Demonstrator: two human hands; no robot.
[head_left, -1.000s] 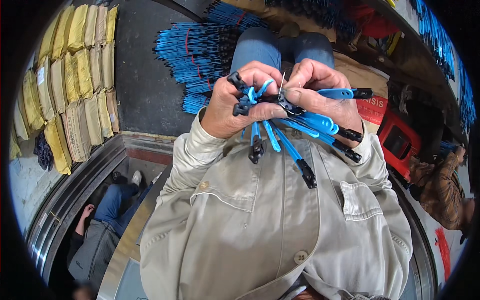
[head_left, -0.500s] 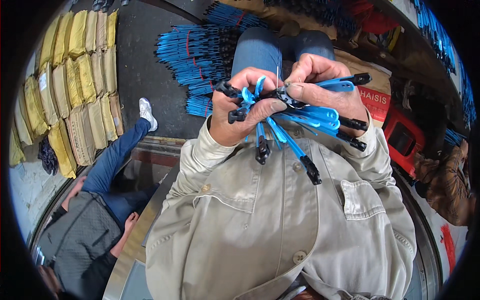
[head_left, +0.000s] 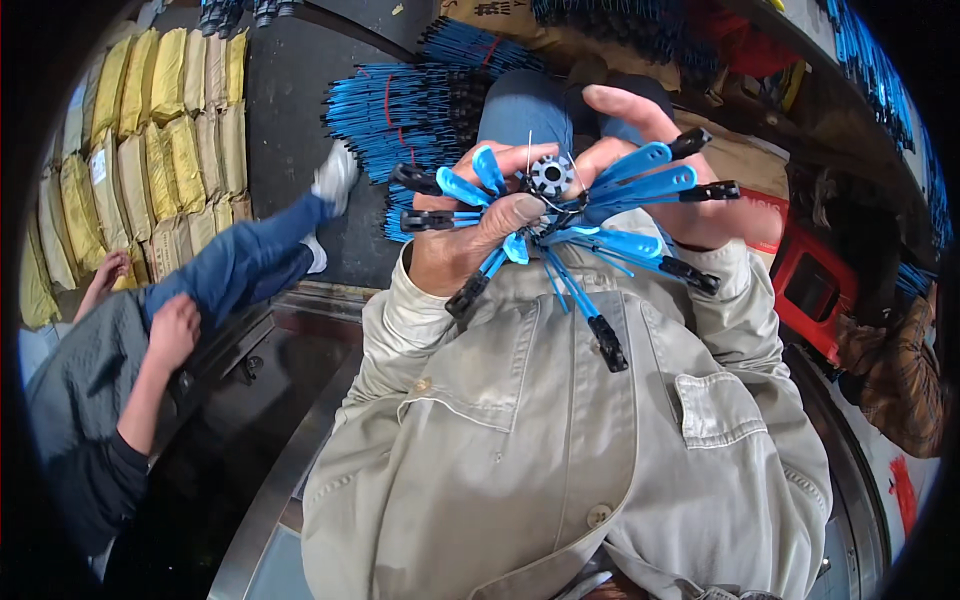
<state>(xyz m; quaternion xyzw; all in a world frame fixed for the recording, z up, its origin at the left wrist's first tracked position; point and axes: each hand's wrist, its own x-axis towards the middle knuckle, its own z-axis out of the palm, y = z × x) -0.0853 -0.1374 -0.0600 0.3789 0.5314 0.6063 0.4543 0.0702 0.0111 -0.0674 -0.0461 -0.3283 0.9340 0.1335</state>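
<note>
A grey notched hub [head_left: 551,176] faces up before my chest, with flat blue ribs [head_left: 630,184] fanning out around it. Black jointed pieces [head_left: 608,342] cap the ribs' outer ends. Pinched between the thumb and fingers of my left hand [head_left: 448,258], the hub sits with thin wire [head_left: 530,150] sticking up beside it. My right hand [head_left: 690,222] is partly behind the right-side ribs, its fingers apart and the forefinger stretched out. The ribs hide part of its palm, and motion blurs its lower edge.
Bundles of blue rods [head_left: 375,110] lie beyond my left knee. Yellow wrapped packs [head_left: 130,150] are stacked at far left. Another person's arm [head_left: 150,370] and legs [head_left: 240,240] occupy the left side. A red plastic object [head_left: 815,285] stands at right.
My right fingers have moved away from the hub and spread. The hub now faces up, with its ribs fanned wider. At left, the other person's leg and arms have shifted.
</note>
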